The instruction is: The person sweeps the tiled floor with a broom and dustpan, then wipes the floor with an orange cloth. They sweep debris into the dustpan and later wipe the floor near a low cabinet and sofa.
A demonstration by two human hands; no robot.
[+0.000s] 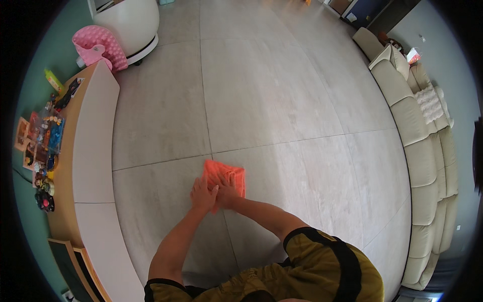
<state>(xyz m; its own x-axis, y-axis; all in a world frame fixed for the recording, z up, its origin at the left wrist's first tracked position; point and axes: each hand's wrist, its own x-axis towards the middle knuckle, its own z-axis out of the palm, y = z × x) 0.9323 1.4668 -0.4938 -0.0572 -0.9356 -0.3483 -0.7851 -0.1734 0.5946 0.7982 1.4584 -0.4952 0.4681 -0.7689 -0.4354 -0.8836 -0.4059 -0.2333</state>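
An orange cloth (236,175), folded and creased, lies on the grey tiled floor (264,94) near a tile joint. My right hand (226,191) holds it down against the tile, fingers spread over its middle. Beside it, my left hand (203,195) presses on the cloth's left edge, its thumb side touching the right hand. A small part of the cloth shows below the two hands. What lies under the palms is hidden.
Along the left wall runs a low cabinet (94,151) with toy figures (45,185) and a yellow-green bottle (54,80) on top. A white rounded pod chair (128,26) and a pink textured mat (102,45) are beyond it. A beige sofa (419,162) lines the right side.
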